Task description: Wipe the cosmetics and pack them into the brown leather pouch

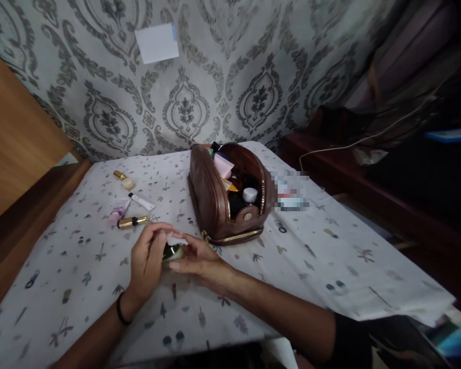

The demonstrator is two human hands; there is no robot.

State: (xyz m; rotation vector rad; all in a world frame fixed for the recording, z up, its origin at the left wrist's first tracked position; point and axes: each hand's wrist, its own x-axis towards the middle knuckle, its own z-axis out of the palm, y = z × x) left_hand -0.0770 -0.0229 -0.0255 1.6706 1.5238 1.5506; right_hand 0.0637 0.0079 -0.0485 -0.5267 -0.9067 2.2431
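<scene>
With forearms (pixel 276 307) converging, both hands (pixel 146 261) (pixel 202 260) curl around a small green object (pixel 172 250).

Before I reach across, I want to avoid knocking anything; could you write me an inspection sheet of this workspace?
Surface: table covered by a pale cloth with small printed motifs.
Job's things: small container, greenish, partly hidden between the hands; brown bag beyond it, unzipped, with a white-lidded jar among its contents.
Clutter: gold tube, white tube, purple item and gold-and-cream piece left of the bag; pixelated item to its right, unidentifiable.
Hands: left hand and right hand both hold the container.
Cables: thin pale cable on the right.
Surroundings: patterned wall behind; wooden panel at left.
</scene>
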